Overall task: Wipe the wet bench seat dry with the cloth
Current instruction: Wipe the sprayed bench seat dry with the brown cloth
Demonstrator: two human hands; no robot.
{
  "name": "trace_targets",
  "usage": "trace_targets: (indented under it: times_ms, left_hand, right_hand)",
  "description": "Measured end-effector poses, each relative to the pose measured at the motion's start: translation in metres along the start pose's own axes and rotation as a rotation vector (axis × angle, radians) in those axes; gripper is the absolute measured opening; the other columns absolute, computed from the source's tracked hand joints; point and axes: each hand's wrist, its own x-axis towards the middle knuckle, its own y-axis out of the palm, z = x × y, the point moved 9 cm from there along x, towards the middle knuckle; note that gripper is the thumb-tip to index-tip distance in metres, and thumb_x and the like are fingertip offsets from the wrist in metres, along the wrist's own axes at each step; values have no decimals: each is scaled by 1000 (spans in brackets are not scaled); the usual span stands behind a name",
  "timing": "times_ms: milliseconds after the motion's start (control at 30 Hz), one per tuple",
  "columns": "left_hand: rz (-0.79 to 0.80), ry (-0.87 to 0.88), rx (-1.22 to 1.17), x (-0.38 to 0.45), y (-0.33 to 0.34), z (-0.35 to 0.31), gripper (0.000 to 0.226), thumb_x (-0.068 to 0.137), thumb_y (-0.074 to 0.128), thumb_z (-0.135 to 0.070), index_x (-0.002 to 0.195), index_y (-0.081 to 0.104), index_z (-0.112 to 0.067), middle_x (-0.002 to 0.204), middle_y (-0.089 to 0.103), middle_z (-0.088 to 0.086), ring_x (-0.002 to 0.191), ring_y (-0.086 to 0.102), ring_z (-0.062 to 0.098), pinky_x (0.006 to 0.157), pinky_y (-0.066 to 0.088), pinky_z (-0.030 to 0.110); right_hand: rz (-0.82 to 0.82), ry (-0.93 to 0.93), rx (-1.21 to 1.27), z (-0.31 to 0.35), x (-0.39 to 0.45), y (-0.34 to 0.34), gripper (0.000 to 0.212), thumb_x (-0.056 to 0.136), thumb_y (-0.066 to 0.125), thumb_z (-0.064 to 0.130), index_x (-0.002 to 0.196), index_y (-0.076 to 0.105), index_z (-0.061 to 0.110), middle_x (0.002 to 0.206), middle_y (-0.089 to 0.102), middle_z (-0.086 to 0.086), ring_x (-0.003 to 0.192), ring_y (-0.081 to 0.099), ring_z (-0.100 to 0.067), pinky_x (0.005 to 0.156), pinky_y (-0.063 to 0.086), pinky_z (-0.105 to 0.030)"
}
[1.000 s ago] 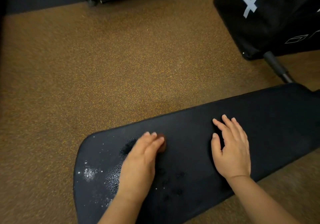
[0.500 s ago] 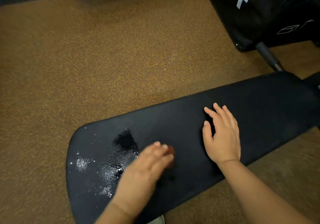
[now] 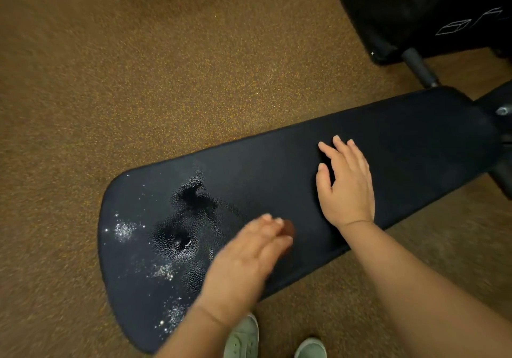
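dim, warm indoor light with a brownish cast over the floor (image 3: 138,80). glints sparkle off the water drops (image 3: 123,230) on the dark bench seat (image 3: 415,141). the left hand (image 3: 249,249) is smeared by motion blur; the right hand (image 3: 346,183) is sharp. straight edges bow toward the corners, and the corners darken.

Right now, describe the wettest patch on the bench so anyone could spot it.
Find the long black bench seat on the brown floor. Near its rounded end, beside the left hand, lies the puddle: glossy and beaded, unlike the dull seat under the right hand.
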Motion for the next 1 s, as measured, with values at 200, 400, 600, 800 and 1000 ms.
trace_targets:
  times_ms: [200, 400, 600, 800, 1000]
  left_hand:
    - [-208, -454, -62, 20, -19, 39, 34, 83, 44, -15, 107, 68, -11, 119, 64, 11, 116, 57, 28, 103, 35, 30]
    - [-26, -307, -161, 14, 18, -22, 65, 82, 64, -6, 141, 38, -17, 145, 43, 0, 139, 24, 12, 114, 16, 31]
    - [142, -337, 2, -19, -26, 9, 124, 60, 62, -73, 151, 1, -17, 158, -3, 0, 145, -10, 18, 114, -13, 37]
    - [102, -604, 141, -68, -30, 75, 64, 95, 18, -44, 151, 10, -15, 159, 2, 1, 145, -8, 13, 116, -2, 39]
    - [48, -604, 235, -69, -26, 75, 58, 98, 17, -34, 150, 14, -11, 158, 8, 3, 145, 1, 17, 117, 4, 38]
  right_hand:
    - [22, 1, 36, -2, -1, 3, 41, 99, 38, 25, 139, 46, 19, 152, 35, -6, 145, 18, -24, 119, 7, -36]
    - [97, 80, 211, -1, -9, -4, 37, 100, 41, 15, 134, 53, 21, 150, 38, -3, 144, 20, -19, 115, 6, -24]
    - [92, -60, 400, 67, -69, -25, 37, 94, 46, 34, 125, 60, 20, 134, 55, 1, 129, 44, -13, 111, 28, -27]
    - [184, -241, 134, 71, -109, -7, 42, 80, 67, 30, 120, 61, 22, 118, 62, 5, 112, 50, -14, 101, 32, -27]
    - [156, -130, -68, 44, -71, -27, 38, 78, 62, 15, 116, 62, 12, 118, 61, -4, 119, 48, -24, 106, 26, -27]
